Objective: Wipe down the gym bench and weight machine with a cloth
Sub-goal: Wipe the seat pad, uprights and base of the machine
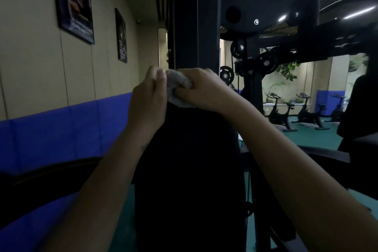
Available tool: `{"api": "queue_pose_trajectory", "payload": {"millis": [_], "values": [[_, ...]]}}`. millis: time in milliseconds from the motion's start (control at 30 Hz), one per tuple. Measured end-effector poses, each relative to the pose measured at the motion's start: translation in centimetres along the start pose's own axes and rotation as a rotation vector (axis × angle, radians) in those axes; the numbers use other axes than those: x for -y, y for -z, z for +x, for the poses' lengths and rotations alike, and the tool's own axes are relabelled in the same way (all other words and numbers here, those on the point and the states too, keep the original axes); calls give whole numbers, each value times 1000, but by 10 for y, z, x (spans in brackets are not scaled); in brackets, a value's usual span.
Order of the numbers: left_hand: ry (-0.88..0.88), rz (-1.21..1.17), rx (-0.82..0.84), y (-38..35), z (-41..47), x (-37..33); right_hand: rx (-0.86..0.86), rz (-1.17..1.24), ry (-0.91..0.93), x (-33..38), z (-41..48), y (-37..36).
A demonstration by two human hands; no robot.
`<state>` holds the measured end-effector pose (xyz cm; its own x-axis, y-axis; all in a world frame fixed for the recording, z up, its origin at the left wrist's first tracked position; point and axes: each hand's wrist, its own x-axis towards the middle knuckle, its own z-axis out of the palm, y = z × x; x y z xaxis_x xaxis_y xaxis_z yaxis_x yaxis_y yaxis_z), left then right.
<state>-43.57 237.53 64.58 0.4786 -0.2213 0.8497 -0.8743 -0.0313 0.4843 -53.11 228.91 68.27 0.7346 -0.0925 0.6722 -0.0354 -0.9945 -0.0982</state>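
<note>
I see the weight machine (206,26), dark hard steel, just behind the tall, smooth padded bench (188,159). At the bench's far top edge, my left hand (149,96) and right hand (202,88) both pinch the crumpled, nubby grey cloth (178,86) in curled fingers. Bunched so small, it could slip or skip patches.

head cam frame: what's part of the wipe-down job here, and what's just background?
Job: cloth, held by left hand and right hand at the top of the bench pad; weight machine frame behind.
Background: exercise bikes, posters, blue wall padding, plants.
</note>
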Motion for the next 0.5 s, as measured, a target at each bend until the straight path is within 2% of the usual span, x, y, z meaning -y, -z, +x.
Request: {"api": "queue_pose_trajectory", "payload": {"millis": [100,200,367,500], "values": [[-72,34,65,-1,-14,8,-278,57,8,-13,-20,-9],[-191,223,65,-4,-37,26,-530,17,47,-31,-50,-36],[-213,337,-51,-11,-88,43,-543,16,218,-44,-106,-97],[-211,413,-2,-18,-149,66,-493,-8,292,-51,-156,-143]]}}
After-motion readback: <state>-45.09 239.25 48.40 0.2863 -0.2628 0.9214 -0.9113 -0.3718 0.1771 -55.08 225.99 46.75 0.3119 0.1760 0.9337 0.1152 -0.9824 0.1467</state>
